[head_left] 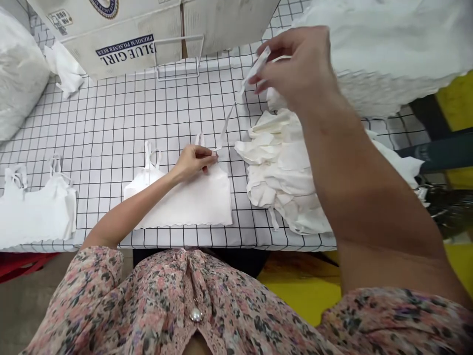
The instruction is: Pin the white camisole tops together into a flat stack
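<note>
A white camisole point(195, 204) with thin straps lies flat on the checked cloth in front of me. My left hand point(194, 160) is closed in a pinch at the base of its right-side strap. From there a narrow white strap point(226, 125) runs up and to the right. The fingers of my right hand point(299, 64) are closed on the upper end of this strap, raised above the table. Below my right hand and forearm, partly covered by them, is a crumpled heap of white garments point(277, 162).
More white camisoles point(40, 212) lie stacked at the left. A cardboard box point(140, 54) with a white wire frame point(179, 76) before it stands at the back. A full plastic bag point(20, 74) sits far left, and a large white pile point(391, 54) at back right.
</note>
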Motion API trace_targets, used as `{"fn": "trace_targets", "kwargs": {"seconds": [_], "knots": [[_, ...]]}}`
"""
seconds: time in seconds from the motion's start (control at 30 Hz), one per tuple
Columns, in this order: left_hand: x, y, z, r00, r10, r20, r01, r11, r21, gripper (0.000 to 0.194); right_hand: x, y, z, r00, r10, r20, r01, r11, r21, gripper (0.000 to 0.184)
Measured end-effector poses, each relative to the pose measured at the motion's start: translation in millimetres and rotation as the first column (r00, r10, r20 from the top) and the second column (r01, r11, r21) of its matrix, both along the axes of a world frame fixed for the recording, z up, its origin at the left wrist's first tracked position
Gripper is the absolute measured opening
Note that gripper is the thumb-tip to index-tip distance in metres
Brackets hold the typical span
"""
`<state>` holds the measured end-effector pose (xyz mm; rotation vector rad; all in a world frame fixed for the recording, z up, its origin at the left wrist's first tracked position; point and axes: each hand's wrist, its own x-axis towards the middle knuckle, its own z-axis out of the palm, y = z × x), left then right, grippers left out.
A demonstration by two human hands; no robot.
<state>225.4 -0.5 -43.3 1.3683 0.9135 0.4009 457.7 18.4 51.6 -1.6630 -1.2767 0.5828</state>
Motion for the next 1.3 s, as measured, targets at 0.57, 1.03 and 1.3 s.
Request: {"fn": "trace_targets", "kwargs": {"seconds": [0.57, 1.03, 1.3], "knots": [[2.9, -7.5, -22.8, 0.995, 0.075, -0.068, -0.053, 0.958, 0.281, 0.017, 61.1, -7.3, -3.0, 0.634, 0.769, 0.082, -0.456, 0.457, -0.764, 0.045], [-24.0, -6.5, 7.2, 0.969, 0.207, 0.132, -0.242, 0.899, 0.366, 0.019, -17.4, -138.3, -19.1, 0.774, 0.297, -0.559, -0.501, 0.827, -0.254, 0.040], [-51.8, -82.3, 24.2, 0.931, 0.163, 0.326, -0.087, 0.968, -0.236, 0.030, -91.8, -146.6, -61.1, 0.581, 0.116, -0.805, -0.295, 0.953, -0.076, 0.034]]}}
